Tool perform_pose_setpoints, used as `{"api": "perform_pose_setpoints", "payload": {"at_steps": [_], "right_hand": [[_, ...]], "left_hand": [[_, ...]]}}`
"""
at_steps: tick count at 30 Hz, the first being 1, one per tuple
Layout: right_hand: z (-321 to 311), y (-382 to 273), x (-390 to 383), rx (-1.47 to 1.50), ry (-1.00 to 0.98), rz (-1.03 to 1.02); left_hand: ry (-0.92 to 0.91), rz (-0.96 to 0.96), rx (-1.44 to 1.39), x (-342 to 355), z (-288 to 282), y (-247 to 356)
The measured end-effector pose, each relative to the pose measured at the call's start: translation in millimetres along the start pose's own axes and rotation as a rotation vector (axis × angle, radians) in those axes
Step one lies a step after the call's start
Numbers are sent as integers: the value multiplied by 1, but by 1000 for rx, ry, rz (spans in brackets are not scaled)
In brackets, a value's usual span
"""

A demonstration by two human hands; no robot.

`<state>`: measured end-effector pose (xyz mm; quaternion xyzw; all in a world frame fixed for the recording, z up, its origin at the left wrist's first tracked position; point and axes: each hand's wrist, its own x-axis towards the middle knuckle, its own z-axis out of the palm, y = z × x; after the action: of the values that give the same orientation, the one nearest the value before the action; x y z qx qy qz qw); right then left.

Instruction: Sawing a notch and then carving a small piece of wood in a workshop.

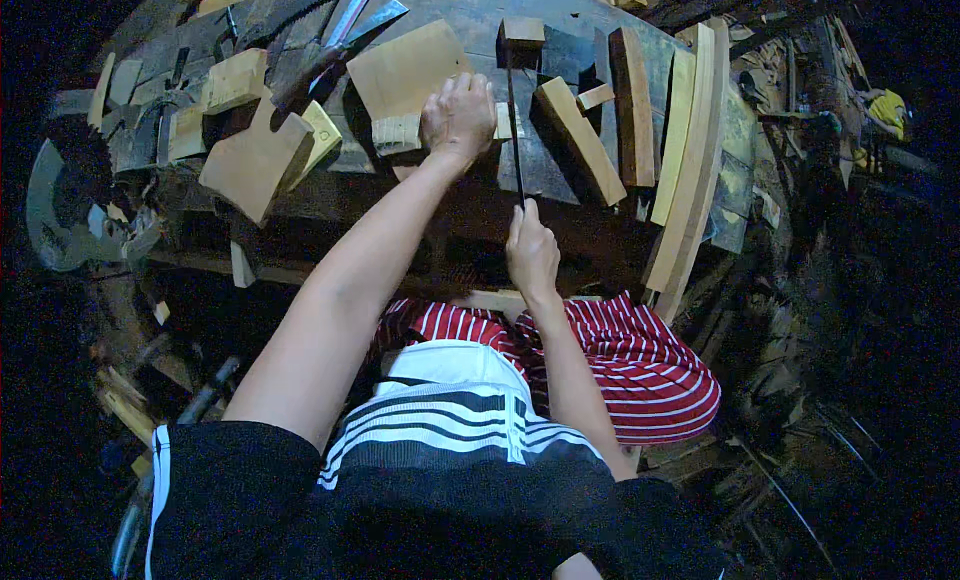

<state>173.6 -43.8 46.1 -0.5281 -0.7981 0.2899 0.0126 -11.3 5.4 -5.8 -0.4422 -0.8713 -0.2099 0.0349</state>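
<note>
My left hand is closed over a short pale wooden strip, pressing it down on the workbench; the strip's other end shows to the right of the hand. My right hand, at the bench's near edge, wraps round the handle of a handsaw. The saw's thin dark blade is seen edge-on, pointing away from me and crossing the strip just right of my left hand. Its teeth and handle are hidden. Behind my left hand lies a flat wooden board.
Right of the saw lie a wooden block, a squared wooden bar, a darker bar and long curved-looking planks. Cut blocks and an angled wood piece lie left. Another person in yellow is far right.
</note>
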Motion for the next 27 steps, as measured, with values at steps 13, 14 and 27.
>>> {"api": "perform_pose_setpoints", "payload": {"at_steps": [13,14,27], "right_hand": [[4,9,-3,64,-8,-5],[3,10,-8,64,-24,17],[-6,2,-12,5,-68,73]], "left_hand": [[-24,2,2,0,-12,8],[-30,3,8,0,-12,8],[-18,-19,15,-1,-4,6]]}}
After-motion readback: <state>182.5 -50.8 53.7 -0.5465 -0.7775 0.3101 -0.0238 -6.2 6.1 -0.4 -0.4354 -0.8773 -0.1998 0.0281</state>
